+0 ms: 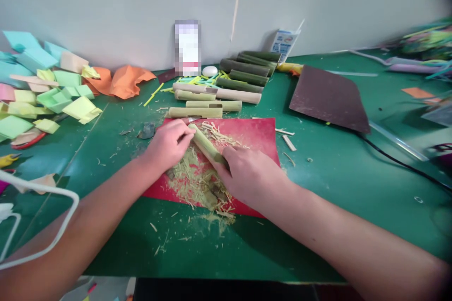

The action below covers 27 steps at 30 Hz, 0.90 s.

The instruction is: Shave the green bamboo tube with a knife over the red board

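Right hand (pixel 252 171): closed around the near end of a pale green bamboo tube (pixel 205 143)
Left hand (pixel 168 143): fingers curled in at the tube's far end; whether they grip it, cannot tell
Bamboo tube: slanted between the hands, above a red sheet (pixel 259 136) on the green tabletop (pixel 310 225)
Shavings (pixel 187 178): strewn over the sheet, some on the tabletop at its near edge
Cut bamboo pieces (pixel 243 98): lying in rows beyond the sheet
Dark board (pixel 328 99): to the right
Folded papers (pixel 67 94): heaped at left
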{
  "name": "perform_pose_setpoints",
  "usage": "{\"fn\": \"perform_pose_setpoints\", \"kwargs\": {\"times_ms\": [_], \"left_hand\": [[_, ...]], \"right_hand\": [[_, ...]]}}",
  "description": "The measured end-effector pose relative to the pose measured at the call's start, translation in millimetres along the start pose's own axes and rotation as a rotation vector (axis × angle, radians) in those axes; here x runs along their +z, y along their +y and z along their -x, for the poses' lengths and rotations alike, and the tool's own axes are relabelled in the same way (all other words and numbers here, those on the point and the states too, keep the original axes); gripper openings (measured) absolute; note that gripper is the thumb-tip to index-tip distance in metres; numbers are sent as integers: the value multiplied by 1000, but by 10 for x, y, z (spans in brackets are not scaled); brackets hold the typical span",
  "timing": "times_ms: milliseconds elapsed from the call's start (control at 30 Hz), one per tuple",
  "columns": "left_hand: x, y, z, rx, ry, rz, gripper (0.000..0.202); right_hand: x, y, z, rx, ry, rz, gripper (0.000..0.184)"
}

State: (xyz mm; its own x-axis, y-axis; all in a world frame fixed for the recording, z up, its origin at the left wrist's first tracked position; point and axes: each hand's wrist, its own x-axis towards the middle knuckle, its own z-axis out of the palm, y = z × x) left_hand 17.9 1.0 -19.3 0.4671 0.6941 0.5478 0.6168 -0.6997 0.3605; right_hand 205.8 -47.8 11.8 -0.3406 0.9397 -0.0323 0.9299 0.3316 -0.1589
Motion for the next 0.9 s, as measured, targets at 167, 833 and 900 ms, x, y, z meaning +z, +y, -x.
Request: {"fn": "perform_pose_setpoints", "kwargs": {"times_ms": [167, 833, 900], "left_hand": [[-3, 27, 17, 26, -117, 57, 13], [1, 74, 26, 40, -157, 35, 14], [2, 66, 27, 50, -175, 45, 13]], "right_hand": [[-3, -5, -1, -1, -14, 2, 26], [22, 16, -7, -5, -8, -12, 27], [15, 13, -5, -8, -12, -12, 27]]}}
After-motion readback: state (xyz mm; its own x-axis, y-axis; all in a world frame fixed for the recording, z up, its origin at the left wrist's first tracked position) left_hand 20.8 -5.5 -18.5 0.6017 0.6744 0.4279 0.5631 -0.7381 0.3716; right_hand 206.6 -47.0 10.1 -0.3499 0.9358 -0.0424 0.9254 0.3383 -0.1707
